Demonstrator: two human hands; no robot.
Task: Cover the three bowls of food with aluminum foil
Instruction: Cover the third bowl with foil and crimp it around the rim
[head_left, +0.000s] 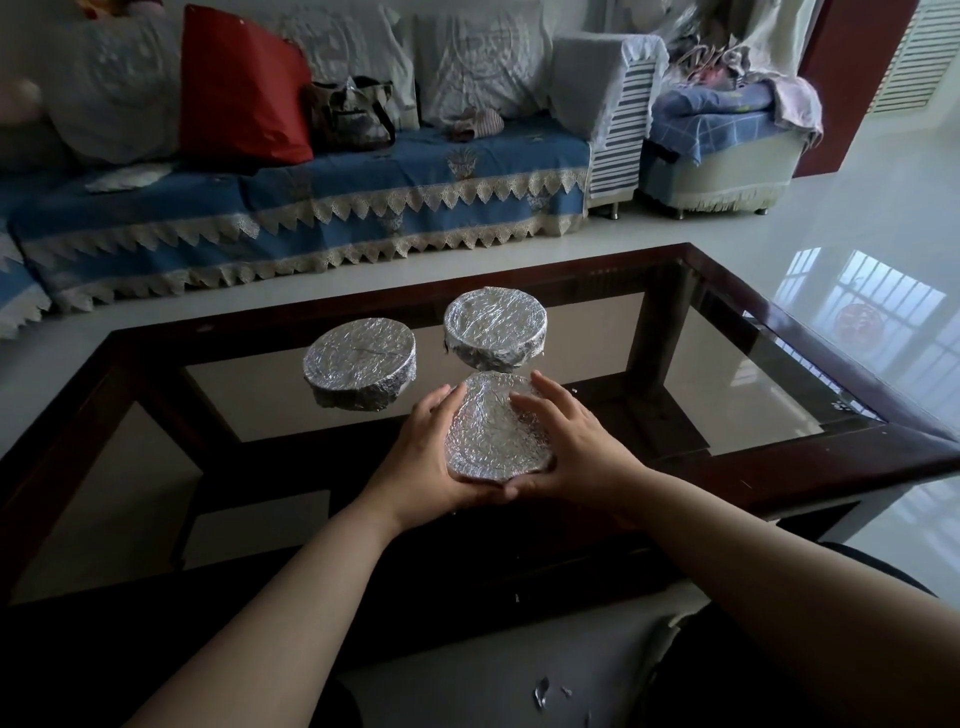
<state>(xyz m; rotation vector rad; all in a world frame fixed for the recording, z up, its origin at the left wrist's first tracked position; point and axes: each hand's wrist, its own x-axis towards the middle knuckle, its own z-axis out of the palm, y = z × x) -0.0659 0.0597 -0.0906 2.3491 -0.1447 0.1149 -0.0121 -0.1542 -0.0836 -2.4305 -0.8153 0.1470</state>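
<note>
Fingers of my left hand (422, 451) and right hand (563, 442) curled round the nearest foil-covered bowl (497, 429), near edge of glass coffee table (810, 470), two more foil-covered bowls (359, 359) (495, 327) just behind, sofa (311, 208) beyond.

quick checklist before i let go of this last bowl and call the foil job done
1. Near bowl foil-covered on top: ok.
2. Its foil tucked all round the rim: cannot tell, left hand and right hand hide the sides.
3. Left bowl covered: ok.
4. Far bowl covered: ok.
5. Near bowl set flat on the glass table: cannot tell.
</note>
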